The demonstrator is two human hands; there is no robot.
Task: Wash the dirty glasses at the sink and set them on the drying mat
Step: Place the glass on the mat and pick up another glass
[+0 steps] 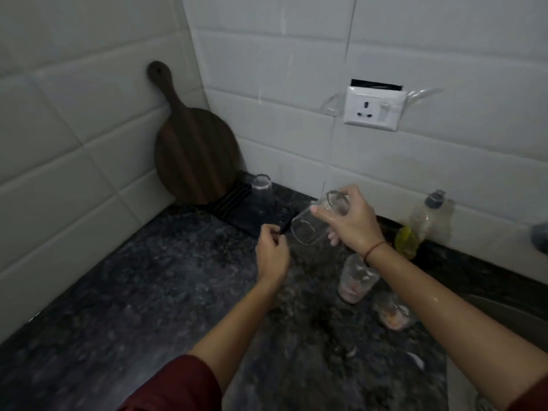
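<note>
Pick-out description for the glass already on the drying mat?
Find the round wooden board leaning in the tiled corner; the dark drying mat lies at its foot. The glass stands inverted on it, alone and clear, unlike the pink-stained glasses.

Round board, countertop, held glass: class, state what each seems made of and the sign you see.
Round board: probably wood, dark matt finish, with lengthwise grain stripes. Countertop: likely polished stone, dark, speckled, faintly glossy. Held glass: clear glass or perhaps plastic; the countertop shows through it.

R hand (353, 223) holds tilted glass (305, 232) nr mat (237, 216), prob. wet.
</note>
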